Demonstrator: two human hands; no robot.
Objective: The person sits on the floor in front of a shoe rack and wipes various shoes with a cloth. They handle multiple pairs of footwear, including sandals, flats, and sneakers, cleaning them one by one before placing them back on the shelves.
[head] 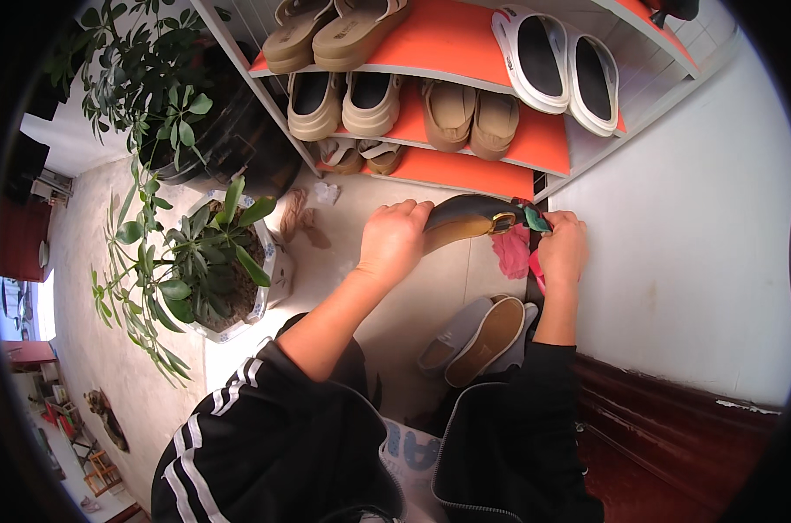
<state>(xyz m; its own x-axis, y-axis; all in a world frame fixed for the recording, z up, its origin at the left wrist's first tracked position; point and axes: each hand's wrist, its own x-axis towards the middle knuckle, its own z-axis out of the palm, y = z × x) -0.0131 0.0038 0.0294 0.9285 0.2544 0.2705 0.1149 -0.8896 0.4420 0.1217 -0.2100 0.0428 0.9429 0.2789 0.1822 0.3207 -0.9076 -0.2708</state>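
A black strap-like item with a tan inner side and a gold buckle (502, 223) is stretched between my hands, above the floor; it may be a belt or a shoe strap. My left hand (394, 243) grips its wide dark end. At its other end, where a green and red patterned piece (536, 220) shows, my right hand (563, 248) is closed. A pink cloth (512, 252) lies below the strap. Grey slip-on shoes (454, 337) are on the floor beneath my right forearm, one tilted with its tan sole (489, 340) showing.
A shoe rack with orange shelves (448, 40) holds beige shoes (372, 104) and white clogs (540, 62). A potted plant (268, 287) stands at the left, with brown fabric (295, 216) and crumpled tissue (327, 193) nearby. A white wall (683, 248) rises at the right.
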